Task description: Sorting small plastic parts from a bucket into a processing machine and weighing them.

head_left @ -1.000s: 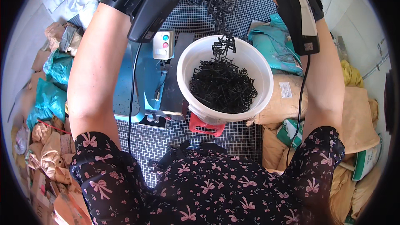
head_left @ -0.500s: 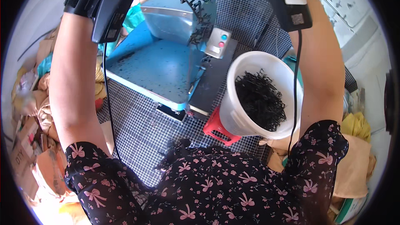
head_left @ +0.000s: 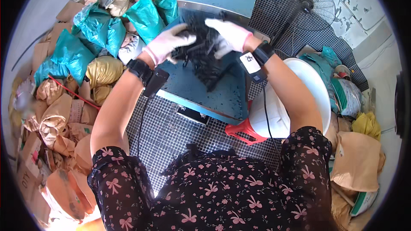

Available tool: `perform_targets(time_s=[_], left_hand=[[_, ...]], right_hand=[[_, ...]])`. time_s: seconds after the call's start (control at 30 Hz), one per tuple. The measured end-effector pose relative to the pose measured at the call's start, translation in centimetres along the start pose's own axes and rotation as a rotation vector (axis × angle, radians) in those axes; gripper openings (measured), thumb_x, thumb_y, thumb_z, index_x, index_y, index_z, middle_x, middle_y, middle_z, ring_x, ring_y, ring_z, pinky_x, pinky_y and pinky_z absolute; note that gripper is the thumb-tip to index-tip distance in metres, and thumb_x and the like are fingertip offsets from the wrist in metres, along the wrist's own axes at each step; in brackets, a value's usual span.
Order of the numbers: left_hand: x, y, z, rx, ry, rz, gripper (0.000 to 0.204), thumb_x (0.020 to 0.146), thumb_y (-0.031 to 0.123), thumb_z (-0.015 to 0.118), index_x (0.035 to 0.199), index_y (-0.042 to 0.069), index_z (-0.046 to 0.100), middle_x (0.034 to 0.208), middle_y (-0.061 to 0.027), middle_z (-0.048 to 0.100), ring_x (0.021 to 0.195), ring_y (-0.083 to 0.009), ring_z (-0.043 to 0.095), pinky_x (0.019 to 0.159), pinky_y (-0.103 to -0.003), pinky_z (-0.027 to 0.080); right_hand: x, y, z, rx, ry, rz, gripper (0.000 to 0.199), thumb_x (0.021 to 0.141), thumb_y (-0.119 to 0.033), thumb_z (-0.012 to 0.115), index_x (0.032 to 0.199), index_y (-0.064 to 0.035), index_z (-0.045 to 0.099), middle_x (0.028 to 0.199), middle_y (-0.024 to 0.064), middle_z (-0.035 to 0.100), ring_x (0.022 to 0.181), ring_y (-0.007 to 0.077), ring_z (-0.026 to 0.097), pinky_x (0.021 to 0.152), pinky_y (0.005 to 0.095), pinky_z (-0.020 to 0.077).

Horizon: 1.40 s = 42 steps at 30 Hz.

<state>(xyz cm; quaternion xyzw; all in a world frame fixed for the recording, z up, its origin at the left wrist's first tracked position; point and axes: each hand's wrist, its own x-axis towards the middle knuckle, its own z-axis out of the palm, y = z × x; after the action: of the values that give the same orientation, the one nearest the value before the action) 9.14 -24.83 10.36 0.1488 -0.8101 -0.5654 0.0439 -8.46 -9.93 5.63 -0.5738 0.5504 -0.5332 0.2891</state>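
Note:
Both my hands wear white gloves with pink cuffs and are raised over the blue tray (head_left: 171,90) of a bench machine. A motion-blurred bunch of black plastic pieces (head_left: 207,62) is between them, its lower part hanging or dropping toward the tray. My left hand (head_left: 169,45) is at the bunch's left edge, fingers apart. At its right side my right hand (head_left: 231,36) has fingers stretched out and spread. Small black bits lie scattered on the tray. The machine's metal hood (head_left: 218,0) rises behind the hands.
Right of the tray, a white bucket (head_left: 323,92) stands on a red stool (head_left: 244,133), partly behind my right forearm. A fan (head_left: 306,0) is at the far right. Green bags (head_left: 70,55) and brown paper bags (head_left: 55,117) are piled left; more bags (head_left: 357,158) lie right.
My hands have come down from the upper edge, closer together, bringing the black pieces from high up to over the tray. My right forearm now crosses the bucket and hides its contents.

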Motion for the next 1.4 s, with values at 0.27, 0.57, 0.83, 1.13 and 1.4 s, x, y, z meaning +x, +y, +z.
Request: perform_targets(time_s=[0.27,0.57,0.83,1.13,1.4], left_hand=[[0.6,-5.3,0.5,0.419,-0.182,-0.017,0.063,0.075,0.017,0.058,0.131,0.006,0.031,0.114,-0.0113,0.052,0.094,-0.0213,0.055,0.059,-0.031,0.052],[0.6,-7.1,1.9,0.388,-0.129,0.192,0.038,0.077,-0.005,0.039,0.113,-0.002,0.048,0.105,-0.0126,0.055,0.094,-0.0198,0.058,0.065,-0.028,0.053],[0.0,-7.1,0.9,0.267,-0.128,0.217,0.029,0.080,-0.004,0.039,0.106,-0.001,0.053,0.101,-0.0084,0.057,0.094,-0.0170,0.059,0.066,-0.025,0.051],[-0.3,-8.7,-0.5,-0.063,-0.241,0.230,0.031,0.083,0.002,0.044,0.113,0.003,0.049,0.102,-0.0070,0.056,0.092,-0.0168,0.059,0.070,-0.025,0.048],[0.7,-11.0,-0.2,0.555,-0.028,0.407,0.023,0.082,0.004,0.046,0.102,0.003,0.057,0.093,-0.0093,0.059,0.084,-0.0165,0.059,0.072,-0.027,0.047]], right_hand=[[-2.1,2.7,0.8,-0.303,0.348,0.565,0.054,0.079,-0.047,0.051,0.098,0.0024,0.061,0.088,0.0156,0.063,0.076,0.0268,0.060,0.074,0.0362,0.0474],[-2.3,3.9,1.8,-0.748,0.138,0.115,0.028,0.078,-0.030,0.050,0.090,-0.0108,0.066,0.085,0.0148,0.064,0.074,0.0294,0.061,0.070,0.0356,0.0473],[-0.9,4.8,4.3,-1.277,0.138,0.019,0.023,0.077,-0.027,0.050,0.083,-0.0116,0.067,0.085,0.0126,0.060,0.080,0.0282,0.059,0.072,0.0349,0.0475],[0.1,3.3,6.2,-1.273,0.238,0.100,0.017,0.076,-0.024,0.056,0.081,-0.0101,0.063,0.079,0.0100,0.057,0.077,0.0271,0.057,0.070,0.0359,0.0472],[0.4,2.4,7.3,-0.946,0.200,-0.193,0.014,0.076,-0.015,0.056,0.087,-0.0072,0.060,0.077,0.0097,0.058,0.072,0.0251,0.058,0.067,0.0328,0.0473]])
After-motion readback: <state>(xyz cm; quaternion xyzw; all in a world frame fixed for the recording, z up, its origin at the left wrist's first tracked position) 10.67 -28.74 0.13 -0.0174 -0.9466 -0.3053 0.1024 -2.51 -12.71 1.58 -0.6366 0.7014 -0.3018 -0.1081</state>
